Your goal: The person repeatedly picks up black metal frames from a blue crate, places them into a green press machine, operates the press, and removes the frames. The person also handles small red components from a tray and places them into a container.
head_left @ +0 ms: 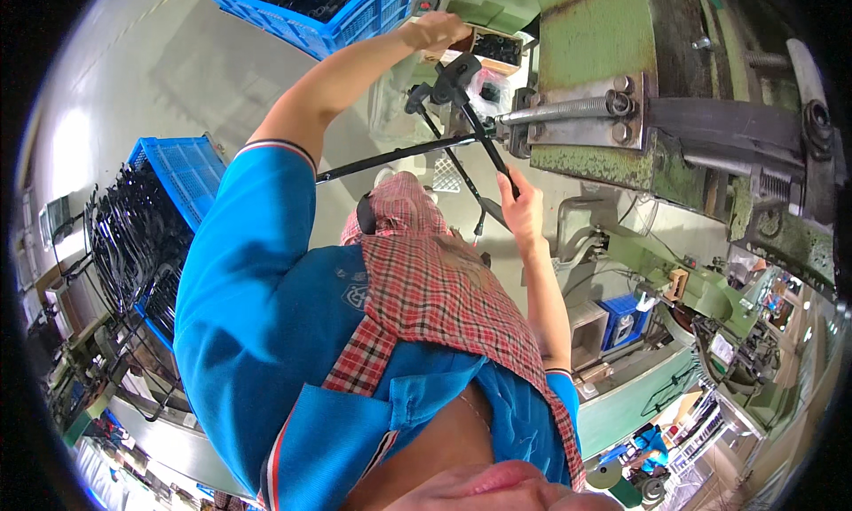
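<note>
Two bare hands of mine reach up and away from my chest; my right hand (524, 205) has its fingers clamped around a slim black rod (484, 134), whose upper end carries a chunky black head (457, 70); that rod slants up and leftward from my grip, just in front of a green machine (590, 49) with a coil spring (568, 110) lying across its plate. My left hand (437, 31) is stretched farther out, at the left end of a small open box (497, 66) with little black parts (494, 47) inside; I cannot tell whether its fingers are together or apart. A long black bar (390, 158) runs out from behind my left arm and crosses behind the rod; a blue crate (355, 27) of dark pieces stands beyond my left forearm; another blue crate (182, 178), with many bent black rods (133, 253), sits out to my left; a red plaid apron (444, 289) covers my front.
</note>
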{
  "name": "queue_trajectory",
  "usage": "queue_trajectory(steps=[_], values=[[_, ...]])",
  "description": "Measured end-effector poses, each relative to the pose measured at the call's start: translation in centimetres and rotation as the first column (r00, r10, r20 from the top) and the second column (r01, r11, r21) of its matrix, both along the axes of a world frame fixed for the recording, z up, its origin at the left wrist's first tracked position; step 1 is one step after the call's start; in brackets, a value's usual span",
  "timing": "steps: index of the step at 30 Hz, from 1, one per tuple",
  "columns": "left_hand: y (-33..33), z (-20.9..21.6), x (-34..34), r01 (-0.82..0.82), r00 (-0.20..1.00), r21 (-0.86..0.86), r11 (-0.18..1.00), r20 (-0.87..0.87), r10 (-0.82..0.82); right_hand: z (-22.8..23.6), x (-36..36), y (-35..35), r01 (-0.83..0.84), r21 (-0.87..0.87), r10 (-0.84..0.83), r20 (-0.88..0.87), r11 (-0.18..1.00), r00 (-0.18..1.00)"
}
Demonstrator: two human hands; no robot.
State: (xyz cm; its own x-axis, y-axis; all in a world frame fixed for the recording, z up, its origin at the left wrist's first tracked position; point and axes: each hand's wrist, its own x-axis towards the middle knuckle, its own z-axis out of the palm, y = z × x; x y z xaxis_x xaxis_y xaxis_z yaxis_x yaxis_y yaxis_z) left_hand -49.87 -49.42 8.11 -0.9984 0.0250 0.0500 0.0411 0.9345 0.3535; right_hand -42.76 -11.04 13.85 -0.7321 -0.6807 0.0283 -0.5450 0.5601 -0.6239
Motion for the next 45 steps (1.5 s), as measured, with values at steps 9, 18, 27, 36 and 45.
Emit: queue_trajectory(steps=[9,18,27,36,45], values=[[10.8,8.7,14.5,0.183,0.922,0.581,0.793,-0.382,0.067,0.9,0.2,-0.1,0.032,0.066,-0.032,0.009,0.997,0.999],[15.3,9.8,13.5,0.009,0.995,0.391,0.92,-0.095,0.03,1.3,-0.8,0.0,0.064,0.117,-0.073,0.072,0.991,0.995],[15.8,6.5,13.0,0.053,0.961,0.356,0.933,-0.274,0.05,1.5,-0.4,0.0,0.083,0.121,-0.093,0.083,0.989,0.992],[12.5,7.3,20.1,-0.12,0.96,0.313,0.942,-0.204,0.19,1.3,-0.3,0.1,0.098,0.051,-0.102,0.07,0.994,0.992],[11.9,5.3,25.7,-0.289,0.953,0.33,0.899,0.184,0.239,1.7,-0.7,0.2,0.063,0.108,-0.07,0.063,0.992,0.996]])
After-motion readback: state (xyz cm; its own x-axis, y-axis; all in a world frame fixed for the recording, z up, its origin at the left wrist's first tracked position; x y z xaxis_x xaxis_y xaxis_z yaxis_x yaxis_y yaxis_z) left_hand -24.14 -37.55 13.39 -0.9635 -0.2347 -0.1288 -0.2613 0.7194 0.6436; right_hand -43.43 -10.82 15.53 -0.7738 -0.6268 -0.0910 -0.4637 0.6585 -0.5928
